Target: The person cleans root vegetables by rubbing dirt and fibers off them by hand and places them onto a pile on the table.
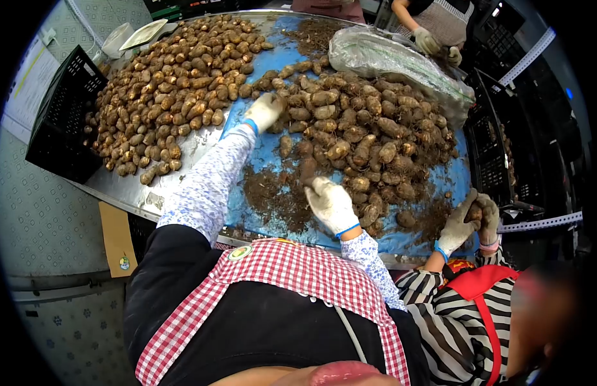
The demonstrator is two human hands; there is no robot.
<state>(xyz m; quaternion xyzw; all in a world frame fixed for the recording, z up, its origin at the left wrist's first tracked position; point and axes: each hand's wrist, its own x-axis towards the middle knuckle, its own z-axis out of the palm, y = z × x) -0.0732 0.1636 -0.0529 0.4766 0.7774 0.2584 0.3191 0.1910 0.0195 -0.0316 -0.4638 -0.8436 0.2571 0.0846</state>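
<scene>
My left hand (265, 111), in a whitish glove with a blue cuff, reaches to the left edge of a heap of soil-covered taro corms (375, 138). Its fingers curl at a brown taro there, their tips partly hidden. Closer to me, my right hand (332, 204), gloved the same way, is closed on the lower end of a dark taro (308, 170). Loose dirt and root fibres (276, 199) lie on the blue sheet (234, 209) below my hands. Left of the sheet, a second pile of cleaner-looking taro (176, 83) spreads over the metal tabletop (198, 149).
A black crate (66, 116) stands at the left edge, more crates (498, 141) at the right. A clear plastic bag (388, 58) lies behind the heap. On my right, a co-worker's gloved hands (462, 222) hold a taro; another person's gloved hands (430, 42) work at the back.
</scene>
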